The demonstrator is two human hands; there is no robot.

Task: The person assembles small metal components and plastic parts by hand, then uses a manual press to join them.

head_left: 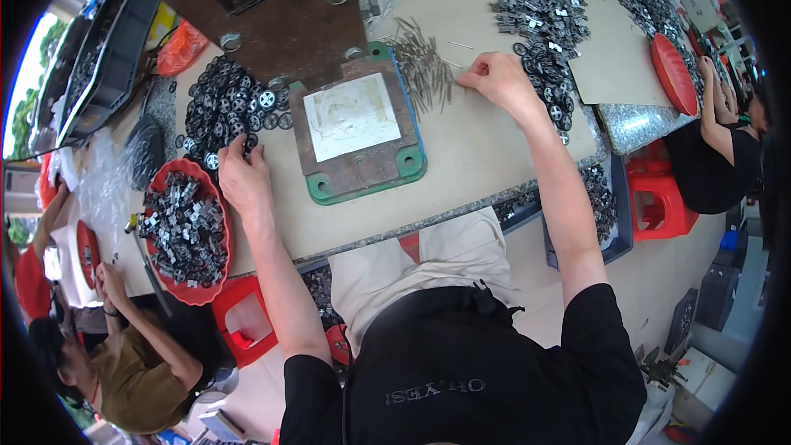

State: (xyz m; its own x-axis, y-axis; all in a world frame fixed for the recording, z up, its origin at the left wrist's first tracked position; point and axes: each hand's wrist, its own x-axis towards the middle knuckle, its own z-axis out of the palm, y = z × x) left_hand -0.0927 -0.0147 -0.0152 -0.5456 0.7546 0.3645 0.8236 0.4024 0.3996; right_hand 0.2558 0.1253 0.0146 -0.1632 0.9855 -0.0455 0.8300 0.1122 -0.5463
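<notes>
My left hand [245, 177] is at the near edge of a heap of small black toy wheels [222, 99] with silver spokes. Its thumb and fingertips close around one black wheel [250, 141]. My right hand [504, 82] is pinched beside a pile of thin metal pins [418, 66]; whether a pin sits between its fingertips is too small to tell. Between my hands stands a press with a green-edged base [362, 181], a white plate [353, 118] lying on it. The press's brown metal body [272, 25] rises behind that plate.
A red scalloped bowl [224, 268] of black and silver parts stands left of my left forearm. More parts [540, 16] and black wheels [554, 91] lie at the right. A red dish [674, 74] stands farther right. People work on both sides; red stools [659, 198] stand below.
</notes>
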